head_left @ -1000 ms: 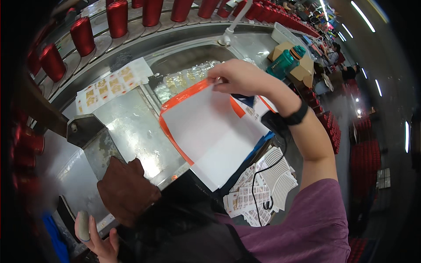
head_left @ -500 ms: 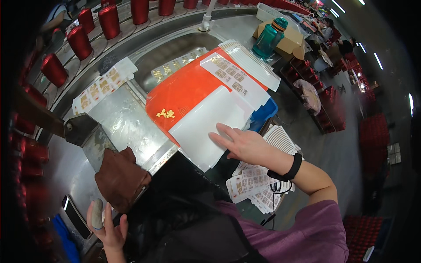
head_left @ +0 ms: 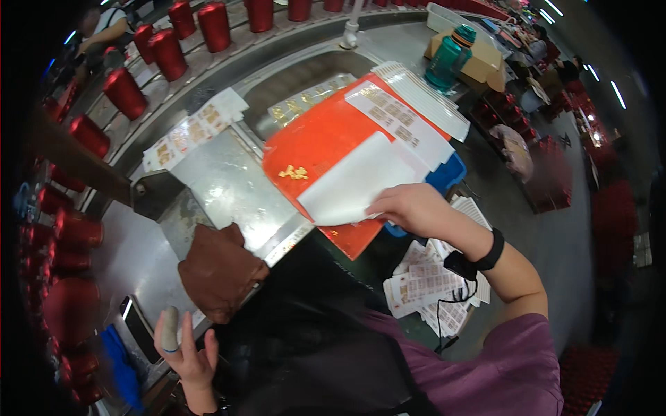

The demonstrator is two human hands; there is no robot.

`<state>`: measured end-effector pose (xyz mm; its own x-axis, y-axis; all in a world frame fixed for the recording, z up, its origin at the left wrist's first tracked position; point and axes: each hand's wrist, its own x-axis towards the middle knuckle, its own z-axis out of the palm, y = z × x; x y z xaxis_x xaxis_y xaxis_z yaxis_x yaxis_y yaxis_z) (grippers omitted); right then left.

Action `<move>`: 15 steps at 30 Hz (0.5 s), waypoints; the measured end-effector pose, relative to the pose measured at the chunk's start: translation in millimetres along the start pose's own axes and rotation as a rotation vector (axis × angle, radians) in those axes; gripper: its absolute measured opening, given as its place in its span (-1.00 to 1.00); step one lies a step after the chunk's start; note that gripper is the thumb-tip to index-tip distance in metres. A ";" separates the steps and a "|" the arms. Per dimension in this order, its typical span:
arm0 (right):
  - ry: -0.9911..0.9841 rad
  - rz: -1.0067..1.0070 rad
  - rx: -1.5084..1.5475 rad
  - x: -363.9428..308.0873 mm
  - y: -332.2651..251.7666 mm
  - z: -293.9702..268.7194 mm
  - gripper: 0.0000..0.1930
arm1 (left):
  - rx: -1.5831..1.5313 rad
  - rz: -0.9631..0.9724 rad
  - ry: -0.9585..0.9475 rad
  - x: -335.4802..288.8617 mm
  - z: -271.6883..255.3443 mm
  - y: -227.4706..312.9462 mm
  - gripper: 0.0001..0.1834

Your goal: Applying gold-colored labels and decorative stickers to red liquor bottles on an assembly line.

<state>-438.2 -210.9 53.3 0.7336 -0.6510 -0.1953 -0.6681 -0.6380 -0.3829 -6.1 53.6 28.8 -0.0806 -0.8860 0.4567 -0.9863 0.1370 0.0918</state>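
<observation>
1. The white sheet (head_left: 361,180) is in the middle of the frame, on the orange sheet (head_left: 298,142); its lower right edge is between the fingers of your right hand (head_left: 417,211).
2. Your left hand (head_left: 194,357) is at the lower left, well apart from the white sheet and from your other hand; it grips nothing, and the phone (head_left: 139,329) lies just beside it.
3. The metal basin (head_left: 255,100) is at the upper middle; a clear sheet with gold shapes (head_left: 309,98) lies there, partly hidden under the orange one.
4. A blue tray (head_left: 449,173) shows under the papers, right of the middle; I cannot tell its content.
5. Your right forearm comes from the lower right, with bent elbow and the fingers pinched together.
6. Your left fingers point upward and spread, one wearing a grey cover (head_left: 169,329).
</observation>
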 end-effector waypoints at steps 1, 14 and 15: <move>0.130 0.034 -0.009 2.3 -1.9 -4.7 -0.78 | 0.006 0.011 0.008 -1.9 0.9 -1.6 -0.48; 1.462 0.652 -0.047 -94.9 155.2 -176.7 -0.58 | 0.088 -0.039 0.046 9.3 -4.0 -14.4 -0.50; 1.477 0.740 -0.179 -112.1 169.7 -178.1 -0.55 | 0.105 0.000 0.092 12.1 -5.8 -13.5 -0.49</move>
<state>-656.0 -319.5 171.1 -0.4008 -0.5512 0.7318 -0.8764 -0.0020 -0.4815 7.0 43.6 38.2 -0.0720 -0.8412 0.5359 -0.9963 0.0856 0.0006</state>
